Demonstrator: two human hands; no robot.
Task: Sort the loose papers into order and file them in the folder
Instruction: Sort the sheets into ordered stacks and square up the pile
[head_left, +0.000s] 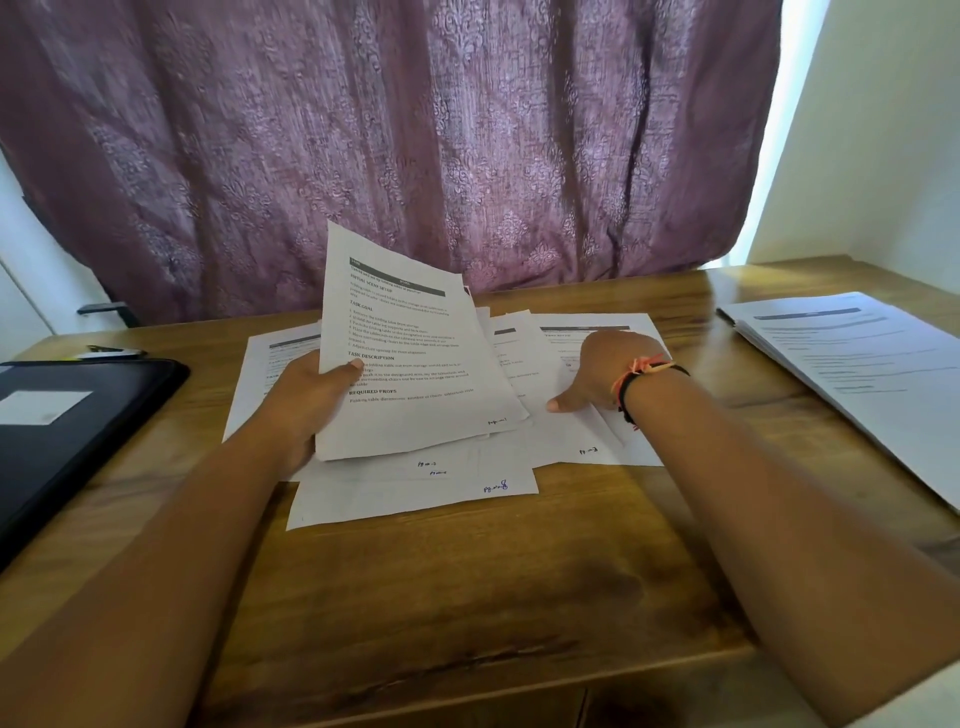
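Left hand (306, 395): grips a small bunch of sheets (410, 353) by the left edge, thumb on the front, fingers behind; sheets tilted up off the table
Right hand (602, 374): palm down on the loose papers (582, 436), thumb stretched out; fingers hidden behind the hand, cannot tell how they lie
Loose papers: spread overlapping across the middle of the wooden table (467, 597)
Folder (78, 415): black, closed, flat at the table's left edge
Another pile (857, 364): far right, apart from the rest

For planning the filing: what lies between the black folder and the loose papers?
Only bare table separates folder and loose papers, seen in the head view.
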